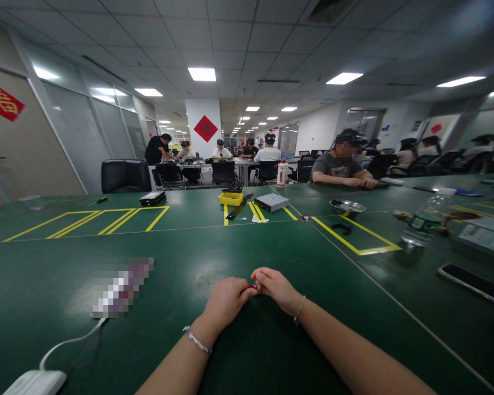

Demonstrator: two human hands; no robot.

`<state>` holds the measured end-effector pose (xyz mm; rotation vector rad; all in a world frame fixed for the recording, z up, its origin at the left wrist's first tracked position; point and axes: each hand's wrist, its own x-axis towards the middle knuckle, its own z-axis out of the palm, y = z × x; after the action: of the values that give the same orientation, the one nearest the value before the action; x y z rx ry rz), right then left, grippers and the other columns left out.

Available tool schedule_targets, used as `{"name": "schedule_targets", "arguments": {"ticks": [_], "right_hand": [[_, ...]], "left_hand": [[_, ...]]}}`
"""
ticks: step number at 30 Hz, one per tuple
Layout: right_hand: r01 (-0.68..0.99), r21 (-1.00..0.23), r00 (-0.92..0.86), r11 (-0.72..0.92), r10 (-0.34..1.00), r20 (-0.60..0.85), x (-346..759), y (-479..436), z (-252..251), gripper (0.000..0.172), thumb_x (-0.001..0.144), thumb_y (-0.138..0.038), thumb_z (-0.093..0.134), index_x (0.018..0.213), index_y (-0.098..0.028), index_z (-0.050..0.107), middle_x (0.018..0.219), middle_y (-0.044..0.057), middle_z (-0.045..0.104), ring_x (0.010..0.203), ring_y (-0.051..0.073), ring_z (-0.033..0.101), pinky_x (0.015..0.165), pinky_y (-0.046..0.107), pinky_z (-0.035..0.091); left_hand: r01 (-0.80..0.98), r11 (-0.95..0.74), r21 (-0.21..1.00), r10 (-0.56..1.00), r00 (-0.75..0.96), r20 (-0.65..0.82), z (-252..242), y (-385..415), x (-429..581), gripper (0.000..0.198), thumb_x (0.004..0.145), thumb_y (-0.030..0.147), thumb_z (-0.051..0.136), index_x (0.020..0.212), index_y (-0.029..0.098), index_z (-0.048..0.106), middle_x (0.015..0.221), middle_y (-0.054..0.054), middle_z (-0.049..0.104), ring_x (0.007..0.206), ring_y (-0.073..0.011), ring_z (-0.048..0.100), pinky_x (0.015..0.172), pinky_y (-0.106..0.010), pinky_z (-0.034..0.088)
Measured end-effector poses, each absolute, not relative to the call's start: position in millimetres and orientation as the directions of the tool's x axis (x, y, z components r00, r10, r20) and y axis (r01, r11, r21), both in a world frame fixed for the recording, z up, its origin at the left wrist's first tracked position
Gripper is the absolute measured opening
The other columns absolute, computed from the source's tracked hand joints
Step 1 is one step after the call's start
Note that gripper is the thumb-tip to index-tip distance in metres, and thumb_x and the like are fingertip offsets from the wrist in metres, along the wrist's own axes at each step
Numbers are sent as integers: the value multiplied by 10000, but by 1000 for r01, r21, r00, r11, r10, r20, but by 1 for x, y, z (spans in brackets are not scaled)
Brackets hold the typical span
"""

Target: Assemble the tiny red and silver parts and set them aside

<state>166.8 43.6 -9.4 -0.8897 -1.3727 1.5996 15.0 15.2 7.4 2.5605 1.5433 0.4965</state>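
Note:
My left hand [226, 300] and my right hand [276, 289] meet just above the green table [181, 340], fingers curled and thumbs close together. Pinched between their fingertips is a small red piece [253, 286], mostly covered, so its kind cannot be made out. The right fingers are bent over its right end, while the left thumb and forefinger close on it from the left. A bracelet circles each wrist.
Left lies a phone-like slab [123, 288], pixelated, cabled to a white charger [37, 382]. Farther off are a yellow tray [231, 198], a grey box-shaped drive [271, 202] and a metal bowl [348, 207]. Right stand a water bottle [426, 222] and a phone [475, 285]. A person [340, 164] sits opposite.

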Motion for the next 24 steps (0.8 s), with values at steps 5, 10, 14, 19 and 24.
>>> {"name": "schedule_targets", "arguments": {"ticks": [5, 10, 14, 19, 24], "right_hand": [[-158, -985, -392, -66, 920, 1, 166, 44, -10, 219, 672, -361, 488, 725, -149, 495, 521, -46, 439, 506, 64, 417, 569, 240, 369], [-151, -985, -365, -79, 931, -19, 167, 43, -7, 235, 654, -383, 500, 712, -155, 496, 509, -48, 428, 507, 70, 415, 567, 241, 367], [-131, -989, -370, -70, 929, -17, 167, 44, -8, 235, 659, -384, 494, 714, -156, 497, 512, -47, 430, 503, 68, 410, 562, 236, 359], [-123, -991, -379, -57, 925, -6, 167, 45, -11, 225, 663, -371, 492, 717, -152, 496, 501, -50, 425, 493, 65, 402, 549, 230, 347], [-128, -990, -383, -55, 924, -2, 166, 44, -10, 214, 670, -358, 490, 733, -154, 489, 520, -51, 422, 510, 62, 406, 561, 228, 358]], "left_hand": [[848, -453, 275, 890, 413, 194, 10, 14, 15, 342, 797, 399, 281, 728, 207, 556, 702, -7, 572, 674, -129, 506, 573, -217, 320], [839, -463, 286, 885, 419, 204, 11, 11, 16, 351, 809, 381, 252, 743, 206, 549, 708, -14, 568, 671, -133, 503, 570, -219, 318], [833, -489, 259, 869, 439, 229, 10, 11, 16, 342, 812, 362, 257, 715, 195, 540, 684, -16, 556, 648, -130, 491, 571, -221, 311], [825, -513, 236, 852, 456, 259, 8, 12, 17, 353, 812, 359, 259, 684, 188, 540, 661, -18, 549, 642, -131, 483, 583, -226, 307], [822, -482, 305, 874, 428, 228, 7, 14, 16, 326, 798, 378, 294, 688, 192, 538, 668, -3, 558, 632, -120, 492, 543, -209, 300]]}}
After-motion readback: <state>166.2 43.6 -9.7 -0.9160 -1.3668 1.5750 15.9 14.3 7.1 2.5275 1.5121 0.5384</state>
